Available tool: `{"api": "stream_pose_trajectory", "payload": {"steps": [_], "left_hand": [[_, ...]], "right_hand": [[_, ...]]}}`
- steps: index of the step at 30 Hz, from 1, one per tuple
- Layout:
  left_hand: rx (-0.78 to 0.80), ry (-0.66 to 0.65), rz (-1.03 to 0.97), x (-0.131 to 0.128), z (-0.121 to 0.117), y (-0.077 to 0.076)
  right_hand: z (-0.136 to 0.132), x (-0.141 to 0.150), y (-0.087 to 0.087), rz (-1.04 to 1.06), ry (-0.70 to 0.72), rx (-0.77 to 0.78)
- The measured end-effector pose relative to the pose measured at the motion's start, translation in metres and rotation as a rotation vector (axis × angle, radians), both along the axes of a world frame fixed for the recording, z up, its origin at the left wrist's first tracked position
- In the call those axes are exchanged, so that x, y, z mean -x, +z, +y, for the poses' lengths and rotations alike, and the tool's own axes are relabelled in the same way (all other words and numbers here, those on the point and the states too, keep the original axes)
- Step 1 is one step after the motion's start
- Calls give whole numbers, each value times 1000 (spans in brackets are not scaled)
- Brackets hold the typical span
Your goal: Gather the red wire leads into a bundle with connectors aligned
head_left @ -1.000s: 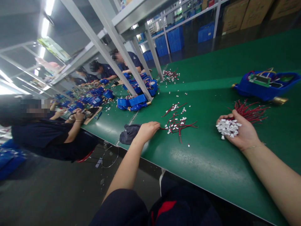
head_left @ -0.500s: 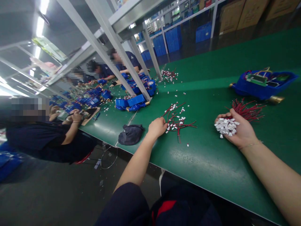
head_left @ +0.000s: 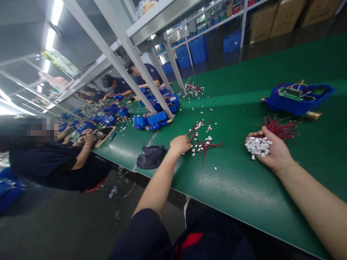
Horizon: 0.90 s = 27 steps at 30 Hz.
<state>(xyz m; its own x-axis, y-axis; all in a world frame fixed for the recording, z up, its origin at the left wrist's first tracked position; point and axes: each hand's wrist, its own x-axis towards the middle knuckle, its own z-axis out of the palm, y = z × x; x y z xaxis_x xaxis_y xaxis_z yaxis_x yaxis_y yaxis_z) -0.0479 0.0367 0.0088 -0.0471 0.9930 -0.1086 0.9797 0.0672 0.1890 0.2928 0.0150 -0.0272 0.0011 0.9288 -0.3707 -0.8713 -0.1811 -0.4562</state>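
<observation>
- The loose pile of red wire leads (head_left: pixel 204 142) with white plug ends lies on the green bench top (head_left: pixel 238 180), near the middle of the view, spread from about 12 to 3 o'clock of the left hand.
- The left hand (head_left: pixel 180 143) rests knuckles-up at the pile's 9 o'clock edge, fingers curled under; it seems to pinch a lead or two, though the fingertips are hidden, so I cannot tell how many.
- To do this well, I would draw single leads out by the wire near the plug, low along the bench, so that the tangle does not drag stray connectors off the edge.
- The right hand (head_left: pixel 272 151) lies palm-up at 3 o'clock of the pile, well apart from it, cupped around a bundle of leads (head_left: pixel 280 128): the white connectors (head_left: pixel 257 146) bunch at the fingertips and the red tails fan out toward 1 o'clock.
- Keeping those plug ends level and the cup firm should stop the bundle from slipping.
- A blue housing (head_left: pixel 296 99) with a circuit board stands at 1 o'clock of the right hand.
- A dark cloth (head_left: pixel 150 157) lies at 8 o'clock of the left hand, near the bench edge.
- Other people (head_left: pixel 40 155) work further along at 9 o'clock, with more blue units (head_left: pixel 154 119) before them.
</observation>
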Motion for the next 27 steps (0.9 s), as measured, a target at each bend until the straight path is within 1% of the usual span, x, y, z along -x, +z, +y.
{"api": "stream_pose_trajectory", "payload": {"steps": [5, 8, 13, 17, 19, 21, 24, 27], "left_hand": [[106, -60, -99, 15, 7, 4], [126, -93, -198, 25, 6, 7], [-3, -89, -352, 40, 1, 20], [-136, -86, -494, 38, 1, 33], [-211, -86, -585, 28, 1, 37], [-274, -82, -683, 10, 0, 37], [-300, -99, -839, -32, -6, 28], [-228, -138, -1003, -83, -17, 15]], "right_hand": [[-1, 0, 0, 15, -9, -6], [-1, 1, 1, 27, -11, -7], [-2, 0, 2, 35, 2, -6], [-1, 0, 1, 29, -4, -10], [-1, 1, 0, 24, -1, -19], [-2, 2, 0, 21, 8, -33], [-4, 3, 1, 11, 31, -58], [-7, 6, 1, -13, 58, -90]]}}
